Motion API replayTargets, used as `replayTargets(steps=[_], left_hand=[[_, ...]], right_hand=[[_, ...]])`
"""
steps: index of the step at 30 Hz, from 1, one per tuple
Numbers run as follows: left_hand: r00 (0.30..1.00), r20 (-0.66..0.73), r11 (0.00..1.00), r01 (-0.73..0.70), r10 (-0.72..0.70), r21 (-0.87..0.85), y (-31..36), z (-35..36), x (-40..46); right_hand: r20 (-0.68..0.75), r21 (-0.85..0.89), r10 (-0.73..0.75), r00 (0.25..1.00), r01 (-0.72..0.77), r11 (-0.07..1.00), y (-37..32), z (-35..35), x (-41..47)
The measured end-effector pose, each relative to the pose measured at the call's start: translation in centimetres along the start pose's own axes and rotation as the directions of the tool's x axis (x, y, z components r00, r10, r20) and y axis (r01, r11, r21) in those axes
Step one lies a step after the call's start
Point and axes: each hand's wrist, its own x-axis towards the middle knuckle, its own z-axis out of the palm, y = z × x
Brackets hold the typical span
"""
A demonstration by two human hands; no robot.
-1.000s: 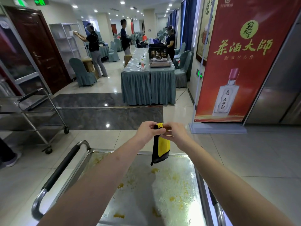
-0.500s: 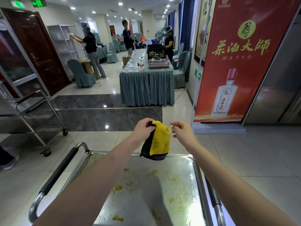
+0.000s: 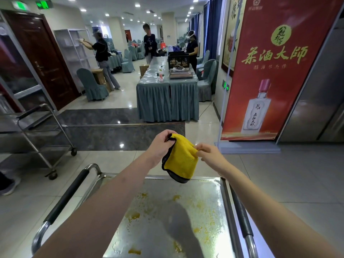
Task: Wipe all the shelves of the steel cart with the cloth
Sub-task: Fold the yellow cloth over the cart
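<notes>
Cloth [image 3: 179, 159], yellow with a dark edging, hangs in the air above the far end of the cart's top shelf [image 3: 178, 216], clear of the steel. Left hand [image 3: 162, 144] grips its upper left corner, fingers curled round the edging; right hand [image 3: 208, 155] pinches the upper right edge between thumb and fingertips. The cloth's long axis runs roughly downward from the two holds, its lower hem hanging just over the shelf's far rim. Both hands stand at about equal reach from the shelf, with the left slightly higher and farther out. The shelf lies directly below and nearer the person than the cloth, so the coming move, as judged, is downward and toward the body. The top shelf is a shallow rimmed steel tray; it carries scattered yellow-orange residue [image 3: 133, 215] in patches and specks, with a wet or greasy film across much of the surface. Wiping appears not yet begun, since the soil is undisturbed. Lower shelves of the cart are not in view. Black-sleeved handles [image 3: 65, 198] run along either side of the shelf. A second cart [image 3: 44, 135] stands well apart on the left, and a long draped bench [image 3: 167, 101] farther off carries trays and a black crate whose contents cannot be told.
</notes>
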Motion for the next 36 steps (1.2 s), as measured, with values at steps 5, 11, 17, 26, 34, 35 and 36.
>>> replayTargets(steps=[5, 11, 17, 26, 34, 35, 36], left_hand=[[1.000, -0.013, 0.999, 0.025, -0.025, 0.025, -0.2, -1.0, -0.1], [0.995, 0.014, 0.995, 0.096, -0.097, 0.021, -0.7, -1.6, -0.8], [0.986, 0.050, 0.979, 0.165, -0.160, -0.123, -0.9, -0.8, -1.6], [0.941, 0.049, 0.866, 0.327, -0.334, -0.377, -0.7, 1.3, -2.7], [0.954, 0.085, 0.955, 0.293, -0.289, -0.040, -3.5, 3.2, -3.1], [0.960, 0.045, 0.959, 0.280, -0.278, -0.047, -3.8, 3.2, -3.1], [0.963, 0.022, 0.958, 0.269, -0.268, -0.096, -4.0, 3.2, -3.1]], right_hand=[[-0.047, -0.024, -0.093, 0.995, 0.092, 0.995, 0.1, 0.3, -0.5], [-0.139, 0.000, -0.187, 0.973, 0.189, 0.982, -0.7, 0.3, -0.6], [-0.227, 0.041, -0.174, 0.958, 0.188, 0.981, -1.6, 0.4, -0.5], [-0.304, 0.087, -0.171, 0.937, 0.206, 0.975, -1.8, 0.0, -1.2], [-0.326, 0.077, -0.180, 0.928, 0.216, 0.973, -0.1, -0.1, -1.3], [-0.326, 0.084, -0.174, 0.929, 0.211, 0.974, 0.2, -0.2, -1.4], [-0.323, 0.095, -0.161, 0.933, 0.201, 0.975, 0.5, -0.3, -1.5]])
